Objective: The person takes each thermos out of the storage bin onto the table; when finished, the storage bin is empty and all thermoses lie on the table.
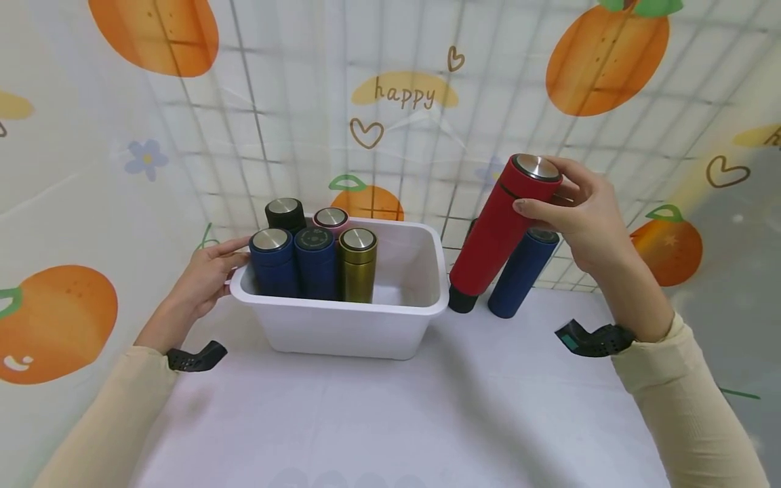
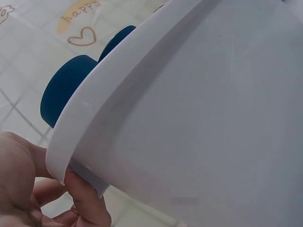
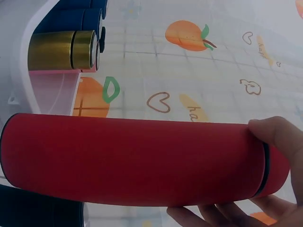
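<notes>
1 red flask (image 1: 490, 234), slanting below R grip (image 1: 584, 211), clamped on it nr top, L grip (image 1: 204, 279) pinching tub (image 1: 342, 330)

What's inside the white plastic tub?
Black cylindrical bottle, pink bottle, gold bottle, silver-topped blue bottle, dark-topped blue bottle. Bases can't be seen: covered by the front bottles or the tub's front wall.

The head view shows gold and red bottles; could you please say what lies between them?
In the head view, the bare right end of the white bin lies between the gold bottle and the red bottle.
</notes>
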Demonstrator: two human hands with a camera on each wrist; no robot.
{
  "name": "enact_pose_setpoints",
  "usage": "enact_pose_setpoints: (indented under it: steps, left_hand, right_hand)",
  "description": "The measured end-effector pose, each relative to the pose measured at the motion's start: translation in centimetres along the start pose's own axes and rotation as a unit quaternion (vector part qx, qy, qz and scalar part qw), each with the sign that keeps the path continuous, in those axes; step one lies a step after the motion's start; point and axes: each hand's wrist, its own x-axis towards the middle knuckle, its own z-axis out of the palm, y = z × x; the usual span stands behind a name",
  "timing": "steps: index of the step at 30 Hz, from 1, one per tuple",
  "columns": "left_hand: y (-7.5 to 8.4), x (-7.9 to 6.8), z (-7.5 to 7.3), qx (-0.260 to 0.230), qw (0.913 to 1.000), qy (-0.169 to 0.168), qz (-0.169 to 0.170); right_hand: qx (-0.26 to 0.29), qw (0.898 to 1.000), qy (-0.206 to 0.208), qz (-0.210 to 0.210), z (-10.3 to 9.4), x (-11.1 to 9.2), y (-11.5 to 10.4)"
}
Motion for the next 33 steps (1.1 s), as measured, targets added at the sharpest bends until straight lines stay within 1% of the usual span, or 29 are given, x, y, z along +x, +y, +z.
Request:
enact_pose_setpoints:
  steps: [3, 8, 15, 20, 25, 29, 33]
  left_hand:
    - [0.0, 0.0, 0.0, 0.000, 1.0000, 0.001, 0.000]
    - [-0.3, -0.3, -0.2, -0.004, 1.0000, 0.005, -0.004]
    - [0.1, 0.1, 0.0, -0.005, 1.0000, 0.004, 0.003]
    - [0.0, 0.1, 0.2, -0.013, 0.9999, -0.001, -0.006]
    - [-0.1, 0.1, 0.4, -0.011, 0.9999, -0.003, -0.004]
    - [-0.1, 0.1, 0.2, -0.009, 0.9999, -0.004, -0.002]
    - [0.0, 0.1, 0.1, -0.012, 0.9999, -0.004, -0.002]
  right_hand:
    - [0.004, 1.000, -0.001, -0.001, -0.4, -0.3, 0.4]
    - [-0.009, 1.000, -0.002, 0.004, -0.9, -0.7, 1.0]
    - [-0.027, 1.000, 0.008, 0.002, -2.3, -1.9, 1.9]
    - [-0.036, 0.999, 0.015, 0.010, -3.3, -2.4, 2.4]
    - [-0.044, 0.999, 0.019, 0.004, -4.1, -2.9, 3.0]
    - [-0.032, 0.999, 0.029, 0.011, -4.7, -3.3, 3.6]
    - [-0.023, 0.998, 0.049, 0.027, -5.4, -3.8, 4.2]
